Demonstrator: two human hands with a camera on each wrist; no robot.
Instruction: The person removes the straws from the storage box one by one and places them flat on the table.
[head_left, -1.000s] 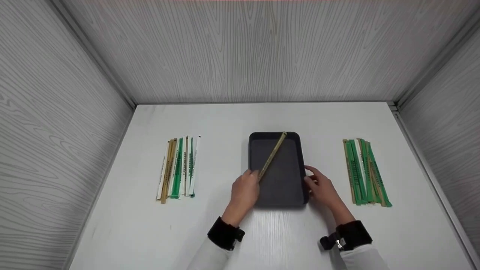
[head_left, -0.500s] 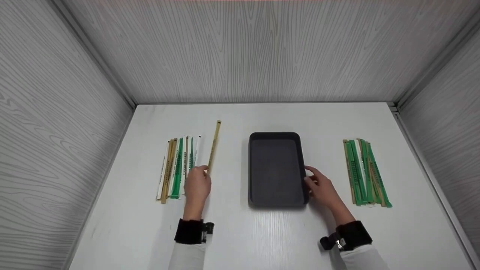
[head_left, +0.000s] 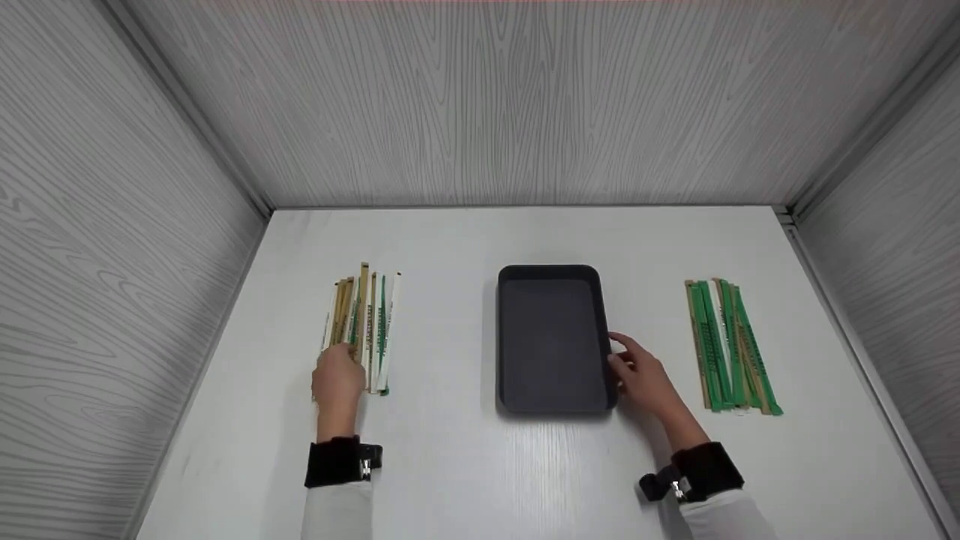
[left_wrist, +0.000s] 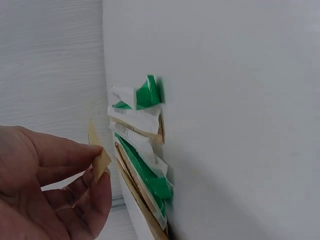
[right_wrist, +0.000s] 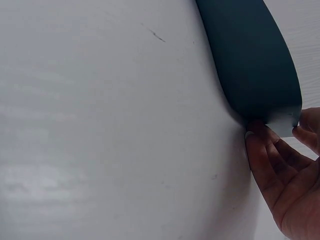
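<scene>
My left hand (head_left: pixel 339 381) pinches a tan paper-wrapped stick (head_left: pixel 363 289) between thumb and fingers, over the left row of wrapped sticks (head_left: pixel 382 326). The left wrist view shows the folded end of that tan wrapper (left_wrist: pixel 101 164) at the fingertips, above white, green and tan wrappers (left_wrist: pixel 142 160) lying side by side. My right hand (head_left: pixel 643 379) grips the right side of a dark rectangular tray (head_left: pixel 555 341). Seen from the right wrist, thumb and fingers span the tray wall (right_wrist: pixel 257 65) near its corner. The left hand covers the lower ends of several sticks.
Another row of wrapped sticks (head_left: pixel 731 345), mostly green with some tan and white, lies to the right of the tray. The white tabletop (head_left: pixel 450 465) is bounded by grey wood-grain panels (head_left: pixel 480 105) at the back and both sides.
My left hand has carried the tan stick leftward, from over the tray to over the left row, and turned it nearly upright in the head view. The right hand stays on the tray.
</scene>
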